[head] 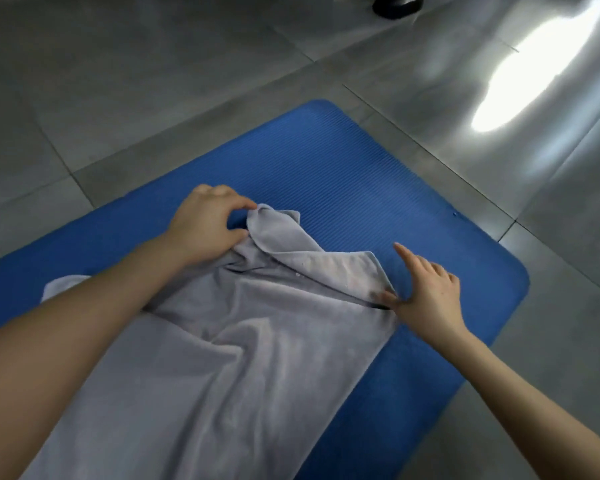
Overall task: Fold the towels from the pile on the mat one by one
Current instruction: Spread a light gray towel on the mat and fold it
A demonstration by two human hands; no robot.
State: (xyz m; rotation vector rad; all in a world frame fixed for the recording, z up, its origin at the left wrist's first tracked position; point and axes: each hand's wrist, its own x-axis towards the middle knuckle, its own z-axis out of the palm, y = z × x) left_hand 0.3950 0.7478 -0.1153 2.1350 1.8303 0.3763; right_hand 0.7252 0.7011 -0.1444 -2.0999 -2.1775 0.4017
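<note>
Two bare hands meet one soft, creased grey cloth towel [239, 358] in the head view, the only view given. The towel lies spread on a blue ribbed foam mat [343, 174]. Its long axis runs from the mat's near edge, by the person, away toward the mat's far rounded corner.

The left hand [205, 223] is at the towel's far end and pinches the far left corner between thumb and curled fingertips, with the cloth raised a little and rolled over. From that pinch a turned-back flap slants down to the right hand [426, 292]. This hand grasps nothing: its fingers are straight and spread, and only the thumb rests on the towel's right edge, with the palm over bare mat toward the mat's right corner.

Nearly all of the cloth lies from the left grip back toward the person, so a lengthwise fold would, I judge, carry that corner along the long axis to the near edge. The far right corner sits just beside the right thumb, so the right hand is the nearer one to take it. The flap probably needs flattening first.

A grey scrap [63, 282] shows past the left forearm, near the mat's left edge; whether it is this towel or another I cannot tell. Around the mat lies a grey tiled floor [118, 81].
</note>
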